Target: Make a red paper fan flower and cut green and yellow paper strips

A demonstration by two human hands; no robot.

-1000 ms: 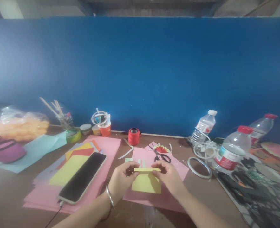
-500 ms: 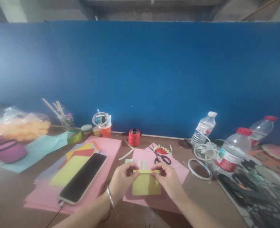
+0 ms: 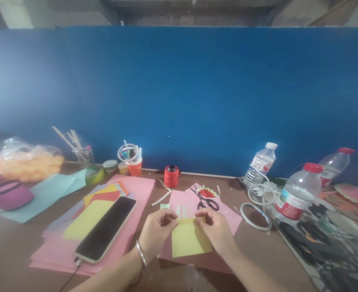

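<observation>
A small yellow paper sheet point(image 3: 188, 241) lies over a pink sheet point(image 3: 227, 219) in front of me. My left hand point(image 3: 157, 232), with a metal bangle on the wrist, pinches the yellow sheet's top left corner. My right hand point(image 3: 217, 231) pinches its top right edge. Both hands have their fingers closed on the paper's upper edge. Black-handled scissors point(image 3: 207, 201) lie just beyond my hands, beside a red and yellow pleated paper piece point(image 3: 206, 192).
A phone point(image 3: 106, 229) lies on a stack of coloured paper point(image 3: 90, 213) at the left. A red thread spool point(image 3: 171, 176), cups of tools point(image 3: 133, 160), tape rings point(image 3: 255, 215) and three water bottles point(image 3: 296, 192) stand around. A blue partition point(image 3: 179, 93) backs the table.
The folded top strip of the yellow sheet has been opened out flat. The sheet now reaches lower toward me, and both hands have shifted slightly down with it.
</observation>
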